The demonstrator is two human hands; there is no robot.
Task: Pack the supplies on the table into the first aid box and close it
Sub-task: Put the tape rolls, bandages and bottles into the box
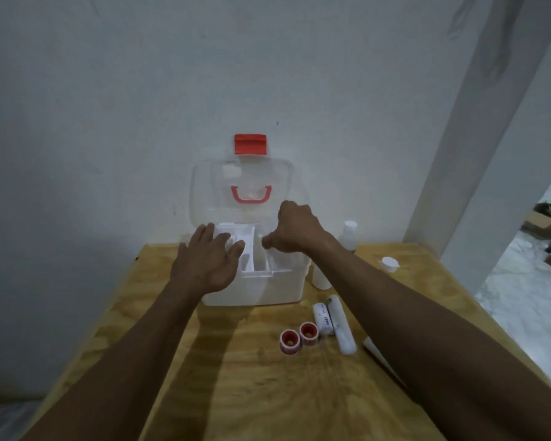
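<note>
The white first aid box (268, 289) stands open at the table's far end, its clear lid (204, 186) with a red handle and red latch leaning back on the wall. A white inner tray (250, 261) sits in the box's left part. My left hand (206, 261) lies flat over the tray's left side, fingers spread. My right hand (295, 229) hovers over the box's right part, fingers curled; what it grips, if anything, is hidden. Two red tape rolls (299, 337) and two white bandage rolls (333, 323) lie in front of the box on the right.
White bottles (349, 232) stand to the right of the box, with a capped one (389, 265) near the table's right edge. A white tube (371, 346) peeks out under my right forearm. The wooden table (252, 393) meets the wall behind the box; a pillar rises at the right.
</note>
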